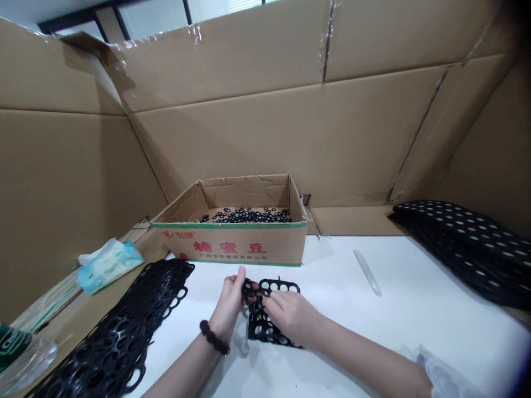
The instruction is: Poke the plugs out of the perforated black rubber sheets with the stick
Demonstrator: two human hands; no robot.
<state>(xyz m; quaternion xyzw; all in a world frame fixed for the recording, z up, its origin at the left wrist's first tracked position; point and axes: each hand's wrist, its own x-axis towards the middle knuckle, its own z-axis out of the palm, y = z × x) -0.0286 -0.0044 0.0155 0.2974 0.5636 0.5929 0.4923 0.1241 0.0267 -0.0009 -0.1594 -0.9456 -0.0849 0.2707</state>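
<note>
A black perforated rubber sheet [265,329] with rows of round holes lies on the white table, partly lifted between my hands. My left hand [232,301] pinches its raised left edge, thumb pointing up. Just beside it, my right hand [290,315] rests over the sheet with curled fingers gripping it near the middle. The fingertips of the right hand are partly hidden against the black material. Behind both hands stands an open cardboard box [244,243] with many small black rings [253,215] inside.
To the left lies a long pile of black perforated sheets [120,326]. Beyond it are a tissue pack [110,265] and a plastic bottle [25,354]. A pale stick-like tool [367,272] lies right of the box. More black holed sheets [464,249] are stacked far right. Cardboard walls [257,132] enclose the table.
</note>
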